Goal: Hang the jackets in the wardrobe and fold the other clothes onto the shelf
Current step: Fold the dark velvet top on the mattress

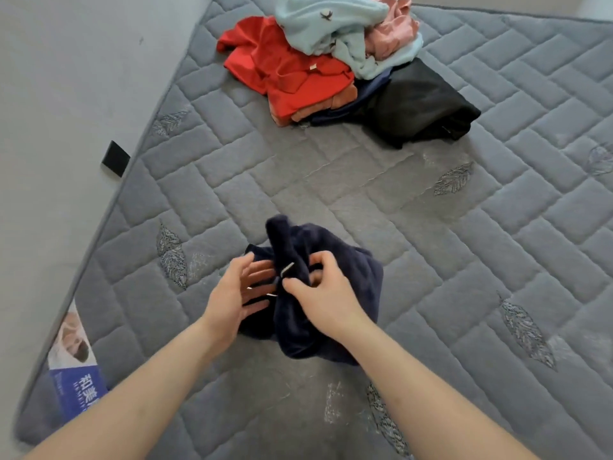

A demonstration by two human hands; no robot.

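Observation:
A bunched dark navy fleece garment (345, 287) lies on the grey quilted mattress (365, 194) in front of me. My right hand (326, 298) grips a fold of it from above, fingers curled into the fabric. My left hand (237, 295) is beside the garment's left side, fingers spread and nearly straight, touching the cloth. A small white tag shows between the two hands. At the far side of the mattress lies a pile of clothes: a red garment (282, 71), a light blue one (331, 24), a pink one (394, 31) and a black one (421, 104).
A grey wall (66, 78) runs along the mattress's left edge, with a small black patch (115, 158) on it. A blue and white label (78, 370) sits at the mattress's near left corner. Open mattress surface lies between the navy garment and the pile.

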